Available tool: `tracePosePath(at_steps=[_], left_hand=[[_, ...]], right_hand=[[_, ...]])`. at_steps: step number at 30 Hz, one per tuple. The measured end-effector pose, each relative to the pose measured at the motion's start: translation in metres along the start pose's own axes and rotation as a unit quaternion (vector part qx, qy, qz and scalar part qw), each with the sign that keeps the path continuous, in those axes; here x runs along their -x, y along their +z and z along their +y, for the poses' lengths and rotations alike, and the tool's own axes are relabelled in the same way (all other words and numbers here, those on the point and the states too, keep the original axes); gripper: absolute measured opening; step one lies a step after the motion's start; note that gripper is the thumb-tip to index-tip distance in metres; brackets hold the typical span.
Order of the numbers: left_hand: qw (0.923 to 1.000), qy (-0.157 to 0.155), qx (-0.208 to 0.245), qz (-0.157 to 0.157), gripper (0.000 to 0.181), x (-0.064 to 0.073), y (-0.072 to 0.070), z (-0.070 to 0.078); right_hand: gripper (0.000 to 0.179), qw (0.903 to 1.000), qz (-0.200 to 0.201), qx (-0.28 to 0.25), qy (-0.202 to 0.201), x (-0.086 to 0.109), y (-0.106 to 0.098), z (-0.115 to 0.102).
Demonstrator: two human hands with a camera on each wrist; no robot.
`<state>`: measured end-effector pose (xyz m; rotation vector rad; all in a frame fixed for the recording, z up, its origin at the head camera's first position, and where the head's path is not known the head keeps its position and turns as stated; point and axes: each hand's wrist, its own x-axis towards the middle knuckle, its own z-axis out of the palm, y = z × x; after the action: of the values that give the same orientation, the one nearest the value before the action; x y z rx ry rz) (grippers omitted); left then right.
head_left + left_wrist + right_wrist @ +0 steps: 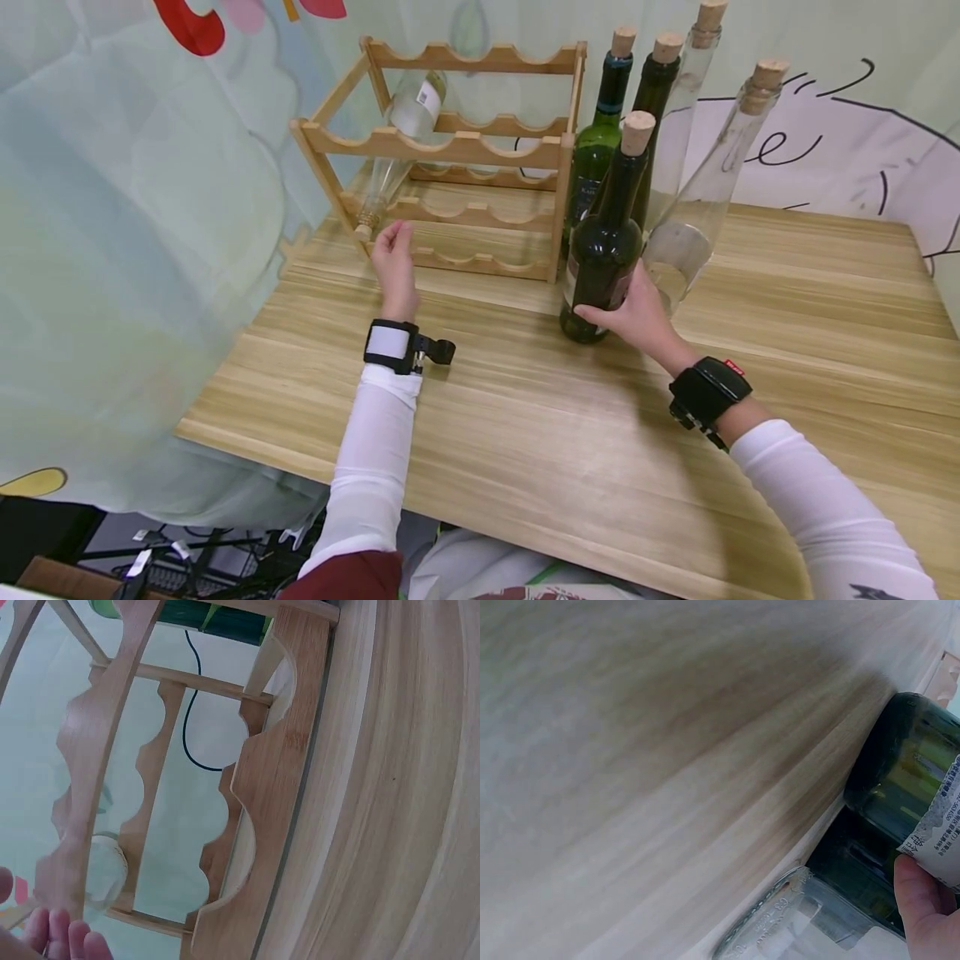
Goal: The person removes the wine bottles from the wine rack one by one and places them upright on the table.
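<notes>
A clear glass bottle [414, 112] with a cork [365, 227] lies in the left slot of the wooden wine rack [442, 146], its neck slanting down toward the front. Just right of that cork is my left hand [396, 271], fingers loosely bent and apparently holding nothing. In the left wrist view only its fingertips [60, 934] show, by the rack's rail. With thumb and fingers around its lower body, my right hand [637, 312] grips a dark corked wine bottle [603, 250] that stands upright. The right wrist view shows the thumb on the bottle's white label [939, 832].
Behind the gripped bottle stand a green wine bottle [596, 146], another dark bottle [654, 92] and two clear corked bottles, one tall [686, 108] and one nearer [686, 229]. All are close together beside the rack on the wooden table [495, 400]. A printed curtain [150, 208] hangs behind.
</notes>
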<state>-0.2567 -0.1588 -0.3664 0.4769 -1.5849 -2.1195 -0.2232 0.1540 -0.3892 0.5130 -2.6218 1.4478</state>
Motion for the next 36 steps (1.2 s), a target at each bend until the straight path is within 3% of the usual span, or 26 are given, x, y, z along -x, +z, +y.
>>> tracePosePath(at_steps=[6, 16, 27, 30, 36], left_hand=[[0.9979, -0.031, 0.052, 0.025, 0.037, -0.013, -0.001, -0.004], [0.9859, -0.038, 0.145, 0.075, 0.04, -0.031, 0.004, -0.01], [0.983, -0.069, 0.136, 0.103, 0.048, -0.049, 0.007, -0.018], [0.9787, -0.082, 0.152, 0.111, 0.04, -0.051, 0.009, -0.013], [0.9732, -0.086, 0.163, 0.138, 0.044, -0.049, 0.017, -0.004]], right_hand=[[0.095, 1.0, -0.003, -0.002, 0.003, 0.0, 0.0, -0.003], [0.095, 1.0, 0.002, -0.005, -0.005, -0.001, 0.0, -0.002], [0.095, 0.9999, 0.009, 0.004, -0.009, 0.001, 0.003, 0.001], [0.096, 1.0, 0.005, 0.004, -0.007, 0.001, 0.003, 0.001], [0.094, 1.0, 0.006, 0.001, -0.005, 0.0, 0.001, 0.001]])
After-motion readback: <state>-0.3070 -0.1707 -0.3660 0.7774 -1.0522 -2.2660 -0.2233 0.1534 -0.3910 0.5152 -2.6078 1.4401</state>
